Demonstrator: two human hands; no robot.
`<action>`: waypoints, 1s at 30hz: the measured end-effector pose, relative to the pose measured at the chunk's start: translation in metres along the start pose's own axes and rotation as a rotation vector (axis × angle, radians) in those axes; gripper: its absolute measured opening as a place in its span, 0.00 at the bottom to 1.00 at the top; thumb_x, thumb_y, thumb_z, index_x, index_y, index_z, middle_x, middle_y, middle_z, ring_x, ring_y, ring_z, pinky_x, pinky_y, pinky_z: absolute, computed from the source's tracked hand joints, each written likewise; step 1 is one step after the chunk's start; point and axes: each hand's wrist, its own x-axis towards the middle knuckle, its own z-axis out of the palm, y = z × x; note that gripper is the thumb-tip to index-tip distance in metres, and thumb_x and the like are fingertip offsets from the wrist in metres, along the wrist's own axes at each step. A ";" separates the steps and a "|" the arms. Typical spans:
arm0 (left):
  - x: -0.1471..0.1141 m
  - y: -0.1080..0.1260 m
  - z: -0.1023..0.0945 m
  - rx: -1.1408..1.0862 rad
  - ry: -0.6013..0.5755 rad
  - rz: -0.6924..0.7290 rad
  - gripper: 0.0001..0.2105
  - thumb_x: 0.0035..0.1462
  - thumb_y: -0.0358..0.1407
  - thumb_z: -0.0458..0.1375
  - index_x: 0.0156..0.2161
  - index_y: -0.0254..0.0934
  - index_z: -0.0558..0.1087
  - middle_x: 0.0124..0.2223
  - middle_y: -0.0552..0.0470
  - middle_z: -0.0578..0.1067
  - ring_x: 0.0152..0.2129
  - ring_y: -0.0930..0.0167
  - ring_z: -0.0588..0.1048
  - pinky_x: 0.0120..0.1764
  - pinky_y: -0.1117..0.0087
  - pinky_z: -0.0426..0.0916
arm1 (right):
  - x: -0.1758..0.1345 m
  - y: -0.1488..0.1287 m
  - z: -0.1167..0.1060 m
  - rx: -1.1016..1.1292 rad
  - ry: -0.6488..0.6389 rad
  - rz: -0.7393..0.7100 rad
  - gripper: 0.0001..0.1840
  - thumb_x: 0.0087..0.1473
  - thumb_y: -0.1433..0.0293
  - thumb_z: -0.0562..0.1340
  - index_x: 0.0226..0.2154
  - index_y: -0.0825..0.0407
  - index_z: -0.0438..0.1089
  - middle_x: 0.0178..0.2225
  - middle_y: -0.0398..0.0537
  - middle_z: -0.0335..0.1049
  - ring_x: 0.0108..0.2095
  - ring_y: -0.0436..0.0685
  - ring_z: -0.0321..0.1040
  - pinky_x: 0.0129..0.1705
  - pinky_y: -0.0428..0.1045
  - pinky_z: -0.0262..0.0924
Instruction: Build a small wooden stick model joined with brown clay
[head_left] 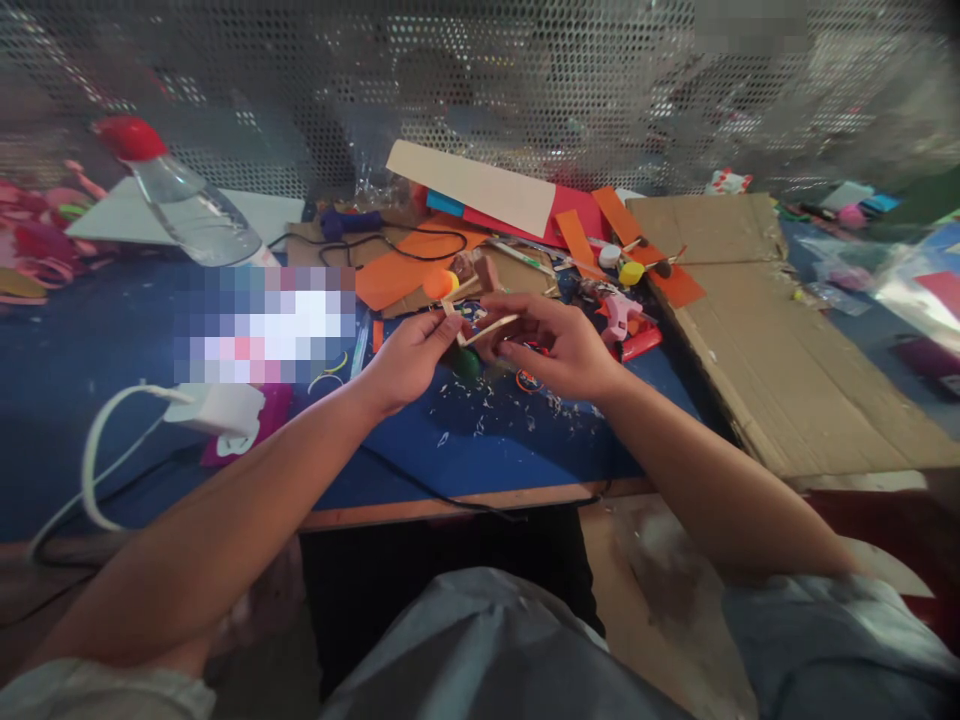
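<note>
Between both hands, above the blue tabletop, is a small frame of pale wooden sticks [491, 328]. My left hand [416, 355] pinches its left end between thumb and fingers. My right hand [559, 345] curls round the right end, its fingertips against a stick. An orange ball [440, 284] shows just behind the left fingertips, and a dark green round thing [467, 363] lies below them; whether either is joined to the frame I cannot tell. Under my right hand is a small orange ring-shaped item [529, 380]. White shavings [487, 400] are scattered on the table near my hands.
A clear bottle with a red cap [131, 138] and a white charger [225, 410] with cables stand left. Orange sheets [420, 262], a pink glue gun [621, 312] and a red cylinder [640, 343] lie beyond my hands. Cardboard [795, 350] covers the right side; a perforated metal panel [525, 80] rises behind.
</note>
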 end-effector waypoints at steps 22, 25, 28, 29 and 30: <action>-0.002 0.012 0.009 -0.317 0.049 -0.213 0.13 0.59 0.43 0.74 0.35 0.35 0.80 0.37 0.48 0.84 0.31 0.72 0.78 0.39 0.69 0.76 | -0.002 -0.004 0.021 -0.118 0.144 -0.008 0.34 0.59 0.43 0.77 0.56 0.49 0.78 0.48 0.52 0.81 0.46 0.58 0.79 0.45 0.51 0.79; -0.002 0.010 0.012 -0.328 0.080 -0.226 0.16 0.57 0.46 0.77 0.36 0.35 0.82 0.39 0.47 0.85 0.32 0.71 0.80 0.38 0.68 0.77 | 0.000 -0.006 0.022 -0.220 0.167 -0.070 0.30 0.59 0.45 0.77 0.53 0.48 0.81 0.47 0.52 0.83 0.45 0.59 0.80 0.45 0.53 0.79; -0.001 0.008 0.016 -0.343 0.063 -0.236 0.18 0.56 0.47 0.78 0.36 0.34 0.82 0.39 0.46 0.86 0.34 0.70 0.82 0.42 0.67 0.80 | 0.000 -0.007 0.024 -0.309 0.199 -0.117 0.20 0.63 0.52 0.77 0.48 0.48 0.82 0.44 0.52 0.84 0.42 0.58 0.79 0.45 0.54 0.78; -0.001 0.007 0.016 -0.347 0.058 -0.241 0.18 0.56 0.48 0.79 0.36 0.34 0.82 0.39 0.46 0.86 0.34 0.70 0.82 0.43 0.66 0.81 | 0.001 -0.007 0.024 -0.332 0.212 -0.123 0.17 0.64 0.54 0.76 0.46 0.48 0.83 0.43 0.51 0.84 0.41 0.58 0.79 0.45 0.54 0.78; 0.000 0.005 0.017 -0.348 0.058 -0.246 0.18 0.56 0.48 0.79 0.35 0.34 0.82 0.38 0.46 0.86 0.34 0.70 0.82 0.44 0.65 0.81 | 0.001 -0.006 0.024 -0.348 0.225 -0.121 0.14 0.65 0.56 0.75 0.45 0.48 0.82 0.43 0.51 0.84 0.40 0.57 0.78 0.45 0.54 0.77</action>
